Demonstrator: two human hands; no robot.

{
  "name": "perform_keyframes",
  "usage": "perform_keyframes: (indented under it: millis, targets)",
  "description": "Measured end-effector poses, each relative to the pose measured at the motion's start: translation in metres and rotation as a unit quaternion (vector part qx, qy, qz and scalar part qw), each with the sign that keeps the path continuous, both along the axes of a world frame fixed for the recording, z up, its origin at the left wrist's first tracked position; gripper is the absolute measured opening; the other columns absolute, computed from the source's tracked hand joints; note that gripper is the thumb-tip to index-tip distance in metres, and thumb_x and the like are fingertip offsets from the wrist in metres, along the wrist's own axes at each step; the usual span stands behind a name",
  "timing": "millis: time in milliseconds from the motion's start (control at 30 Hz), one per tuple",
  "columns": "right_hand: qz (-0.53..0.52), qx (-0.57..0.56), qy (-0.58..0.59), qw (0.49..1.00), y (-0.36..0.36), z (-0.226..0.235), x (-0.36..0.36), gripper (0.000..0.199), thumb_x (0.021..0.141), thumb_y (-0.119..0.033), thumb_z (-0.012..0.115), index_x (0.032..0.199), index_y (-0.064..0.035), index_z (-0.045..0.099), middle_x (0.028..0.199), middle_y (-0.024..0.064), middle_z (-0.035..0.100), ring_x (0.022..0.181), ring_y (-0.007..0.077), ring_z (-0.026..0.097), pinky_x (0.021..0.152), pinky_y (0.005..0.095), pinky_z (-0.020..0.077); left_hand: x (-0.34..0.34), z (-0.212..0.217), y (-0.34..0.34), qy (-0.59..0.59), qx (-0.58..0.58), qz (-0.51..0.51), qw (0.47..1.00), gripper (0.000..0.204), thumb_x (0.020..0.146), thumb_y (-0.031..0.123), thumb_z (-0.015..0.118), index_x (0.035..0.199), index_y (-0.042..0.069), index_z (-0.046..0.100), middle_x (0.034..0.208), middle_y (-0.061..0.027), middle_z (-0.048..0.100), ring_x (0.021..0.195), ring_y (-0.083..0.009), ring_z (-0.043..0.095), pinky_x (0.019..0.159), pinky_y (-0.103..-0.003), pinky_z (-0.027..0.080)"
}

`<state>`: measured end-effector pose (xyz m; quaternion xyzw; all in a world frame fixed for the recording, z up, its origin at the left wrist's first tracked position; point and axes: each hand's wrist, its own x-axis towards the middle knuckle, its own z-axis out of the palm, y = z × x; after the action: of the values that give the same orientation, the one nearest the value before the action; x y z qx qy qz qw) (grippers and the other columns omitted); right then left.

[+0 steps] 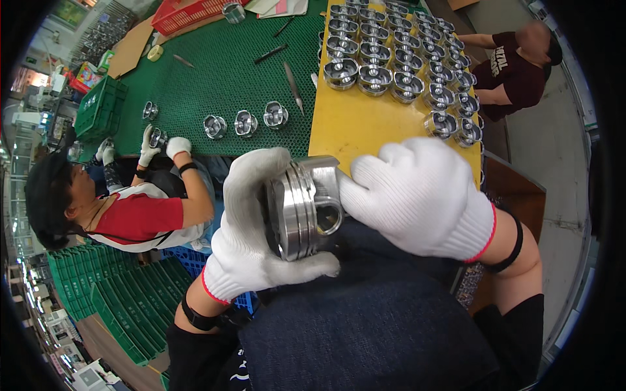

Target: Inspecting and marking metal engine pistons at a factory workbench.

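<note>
You hold the shiny metal piston (303,208) in front of your lap, just below the yellow desk (352,124). Your left hand (251,228) wraps around its round top, at nine o'clock from it. Your right hand (417,195) sits at three o'clock, fingers curled against its skirt. The piston lies sideways, pointing from one hand to the other.

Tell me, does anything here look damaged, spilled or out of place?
Nothing stands out. The left hand and right hand hold a clean metal piston; more pistons stand in tidy rows on the yellow board.
</note>
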<state>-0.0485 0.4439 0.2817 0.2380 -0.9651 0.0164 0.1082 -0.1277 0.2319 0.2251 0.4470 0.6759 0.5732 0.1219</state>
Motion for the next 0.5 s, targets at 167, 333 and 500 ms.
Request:
perform_keyframes:
  millis: [167, 333, 500]
  targets:
    - [-0.050, -0.197, -0.205, 0.958, -0.003, -0.006, 0.002, 0.018, 0.082, -0.013, 0.054, 0.096, -0.0070, 0.063, 0.076, 0.0100, 0.061, 0.076, 0.0267, 0.065, 0.066, 0.0370, 0.0531, -0.005, 0.008, 0.004, 0.234, 0.049, 0.056, 0.969, 0.108, 0.047, 0.036, 0.093, 0.128, 0.003, 0.030, 0.118, -0.0160, 0.040, 0.106, -0.0298, 0.048, 0.086, -0.040, 0.047]
    - [-0.122, -0.613, -0.123, 0.771, 0.018, -0.021, -0.005, 0.028, 0.087, -0.011, 0.053, 0.112, -0.0024, 0.061, 0.085, 0.0123, 0.065, 0.067, 0.0168, 0.063, 0.058, 0.0253, 0.0506, -0.016, 0.038, 0.015, 0.019, 0.159, 0.204, 0.966, 0.117, 0.060, 0.047, 0.084, 0.141, 0.003, 0.012, 0.133, -0.0252, 0.034, 0.113, -0.0379, 0.051, 0.087, -0.046, 0.052]
    - [0.061, -0.872, -0.155, 0.461, 0.048, -0.005, 0.007, 0.029, 0.089, -0.006, 0.047, 0.115, -0.0009, 0.059, 0.086, 0.0081, 0.065, 0.058, 0.0055, 0.056, 0.045, 0.0173, 0.0427, -0.021, 0.002, 0.007, -0.592, 0.274, -0.181, 0.736, 0.073, 0.081, 0.042, 0.068, 0.135, 0.003, 0.036, 0.116, -0.0183, 0.055, 0.100, -0.0295, 0.061, 0.069, -0.040, 0.058]
